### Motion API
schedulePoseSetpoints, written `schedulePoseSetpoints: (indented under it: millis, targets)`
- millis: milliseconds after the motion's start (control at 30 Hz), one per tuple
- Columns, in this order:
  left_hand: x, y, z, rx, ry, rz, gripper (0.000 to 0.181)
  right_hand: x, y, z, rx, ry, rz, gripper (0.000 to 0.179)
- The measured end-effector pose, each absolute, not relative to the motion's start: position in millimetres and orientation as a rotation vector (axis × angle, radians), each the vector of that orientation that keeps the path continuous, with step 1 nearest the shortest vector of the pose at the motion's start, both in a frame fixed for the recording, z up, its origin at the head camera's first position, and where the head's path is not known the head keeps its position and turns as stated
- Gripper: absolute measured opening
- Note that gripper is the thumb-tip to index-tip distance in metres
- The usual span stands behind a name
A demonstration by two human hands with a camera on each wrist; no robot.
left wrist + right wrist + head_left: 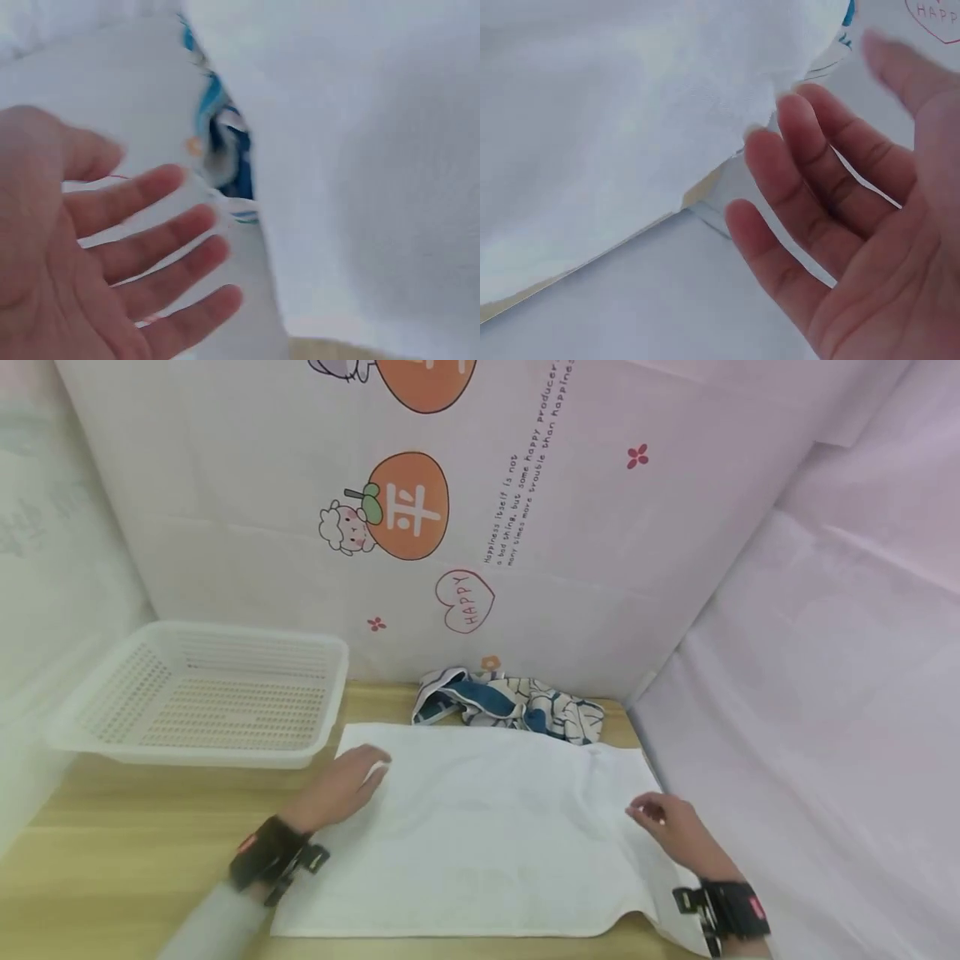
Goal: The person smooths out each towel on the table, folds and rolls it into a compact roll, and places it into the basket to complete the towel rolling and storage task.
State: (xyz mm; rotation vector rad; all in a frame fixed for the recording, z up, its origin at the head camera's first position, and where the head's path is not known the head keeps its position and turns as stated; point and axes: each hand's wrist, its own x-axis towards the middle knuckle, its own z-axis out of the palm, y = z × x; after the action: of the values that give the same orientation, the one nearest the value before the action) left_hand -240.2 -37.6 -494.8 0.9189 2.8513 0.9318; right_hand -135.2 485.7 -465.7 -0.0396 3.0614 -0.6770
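Note:
A white cloth [480, 835] lies spread on the wooden table, mostly flat, with soft creases and a lifted ripple at its front right corner. Over its left edge hovers my left hand [341, 789], fingers loosely bent and holding nothing; in the left wrist view the palm and spread fingers [169, 270] show beside the cloth [360, 180]. My right hand [675, 831] is above the cloth's right side, its fingers slightly curved. The right wrist view shows that hand [855, 217] with nothing between thumb and fingers, close to the cloth's edge.
A white perforated plastic basket [326, 710] stands at the back left. Behind the white cloth, a crumpled blue-and-white patterned cloth [517, 702] lies against the printed back wall [562, 610]. Another white wall [825, 718] rises close along the right side. Bare wooden table [150, 843] shows at left.

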Motion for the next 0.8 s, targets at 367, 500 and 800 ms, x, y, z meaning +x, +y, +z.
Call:
schedulePoseSetpoints:
  millis: [367,500,800]
  targets:
    - [-358.1,-1.3,-539.4,0.848,2.916,0.869,0.032,-253.0,496.2,-489.8,-0.183,3.166,-0.602,0.044]
    - [-372.5,2.7,-562.8,0.838,2.808,0.901,0.022,-265.9,493.4,-504.0,-0.136,3.072,-0.591,0.043]
    - [-366.7,-7.7,-543.8,0.712,2.769,0.876,0.025,-273.3,501.8,-514.6,-0.092,3.026,-0.602,0.014]
